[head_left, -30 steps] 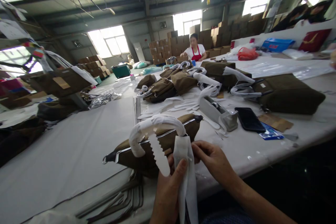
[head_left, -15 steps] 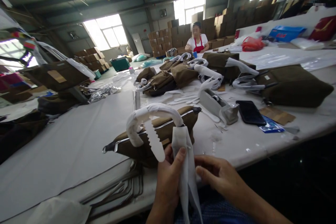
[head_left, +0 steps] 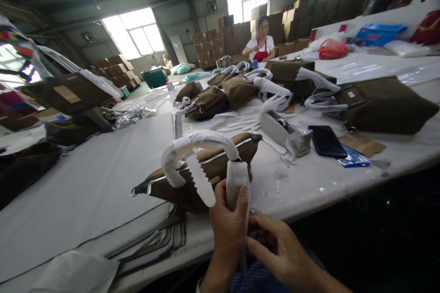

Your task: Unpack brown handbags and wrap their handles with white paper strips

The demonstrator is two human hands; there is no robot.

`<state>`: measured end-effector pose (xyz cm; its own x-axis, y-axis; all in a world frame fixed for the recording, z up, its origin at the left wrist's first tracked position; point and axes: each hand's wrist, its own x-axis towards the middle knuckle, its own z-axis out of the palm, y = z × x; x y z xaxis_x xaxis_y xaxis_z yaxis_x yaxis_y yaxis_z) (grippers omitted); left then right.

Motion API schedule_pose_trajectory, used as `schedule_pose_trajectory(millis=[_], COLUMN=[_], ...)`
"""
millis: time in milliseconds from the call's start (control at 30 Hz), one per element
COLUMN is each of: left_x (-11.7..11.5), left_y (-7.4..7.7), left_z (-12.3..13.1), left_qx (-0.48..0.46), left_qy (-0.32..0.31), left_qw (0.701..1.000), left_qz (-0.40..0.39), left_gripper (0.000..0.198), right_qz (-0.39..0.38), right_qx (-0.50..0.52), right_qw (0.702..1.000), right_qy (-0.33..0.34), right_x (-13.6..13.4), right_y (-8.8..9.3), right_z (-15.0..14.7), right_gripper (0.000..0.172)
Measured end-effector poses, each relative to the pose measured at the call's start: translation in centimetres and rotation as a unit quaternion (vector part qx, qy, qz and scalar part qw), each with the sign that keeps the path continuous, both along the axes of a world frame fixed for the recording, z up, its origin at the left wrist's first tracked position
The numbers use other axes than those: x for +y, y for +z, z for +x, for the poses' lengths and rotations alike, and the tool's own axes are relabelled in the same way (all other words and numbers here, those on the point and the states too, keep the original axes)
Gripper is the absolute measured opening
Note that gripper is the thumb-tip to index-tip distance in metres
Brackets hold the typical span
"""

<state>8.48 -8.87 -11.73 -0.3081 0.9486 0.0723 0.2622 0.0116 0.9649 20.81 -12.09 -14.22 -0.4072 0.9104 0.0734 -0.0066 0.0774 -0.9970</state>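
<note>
An olive-brown handbag (head_left: 206,171) lies at the near edge of the white table (head_left: 103,192), its handle (head_left: 199,143) wrapped in white foam. A white foam strip (head_left: 236,183) hangs from the handle's right end. My left hand (head_left: 229,229) is closed round that strip, thumb pressed on it. My right hand (head_left: 275,249) sits just right of it and lower, fingers curled toward the strip's lower end; what it touches is hidden. A second, serrated foam strip (head_left: 201,183) dangles from the handle's left part.
A tape dispenser (head_left: 283,133), a black phone (head_left: 326,141) and a blue card (head_left: 353,161) lie right of the bag. Several more olive bags (head_left: 385,105) with wrapped handles cover the far table. A person in a red apron (head_left: 260,46) works at the far end, before stacked cartons.
The view has tilted downward. My left hand has slid up and closed round the hanging foam strip. My right hand has dropped lower and moved in beneath it.
</note>
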Motion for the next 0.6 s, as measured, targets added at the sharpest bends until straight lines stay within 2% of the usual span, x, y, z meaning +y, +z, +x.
schedule_pose_trajectory(millis=[67, 133, 233, 333, 433, 500, 567, 600], left_x=[0.1, 0.0, -1.0, -2.7, -4.5, -5.2, -5.5, -5.5], left_y=[0.1, 0.4, 0.6, 0.2, -1.1, -2.1, -2.7, -2.9], left_z=[-0.1, -0.4, -1.4, -2.4, -2.9, -3.0, -3.1, -3.2], left_qx=[0.007, -0.023, -0.129, -0.21, -0.254, -0.271, -0.27, -0.265], left_qy=[0.004, -0.016, -0.063, -0.064, -0.047, -0.038, -0.025, -0.016], left_qw=[1.0, 1.0, 0.99, 0.974, 0.964, 0.959, 0.959, 0.961], left_qz=[0.004, 0.007, -0.014, -0.047, -0.069, -0.078, -0.082, -0.082], left_gripper=[0.034, 0.035, 0.042, 0.049, 0.053, 0.057, 0.059, 0.06], right_qz=[-0.072, -0.116, -0.153, -0.168, -0.147, -0.112, -0.035, 0.022], right_qx=[0.046, 0.046, 0.048, 0.061, 0.05, 0.019, -0.045, -0.084], right_qw=[0.996, 0.992, 0.987, 0.984, 0.988, 0.993, 0.997, 0.996], right_qy=[0.025, 0.011, -0.009, -0.025, -0.024, 0.018, 0.044, 0.028], right_x=[0.0, 0.3, 1.1, 1.5, 1.6, 2.0, 3.3, 4.4], right_y=[0.1, 0.1, -0.3, -0.6, -0.3, 0.4, 1.5, 2.2], right_z=[0.3, 0.4, 0.4, 0.3, 0.1, 0.3, 1.5, 2.6], right_gripper=[0.025, 0.031, 0.037, 0.04, 0.039, 0.037, 0.034, 0.032])
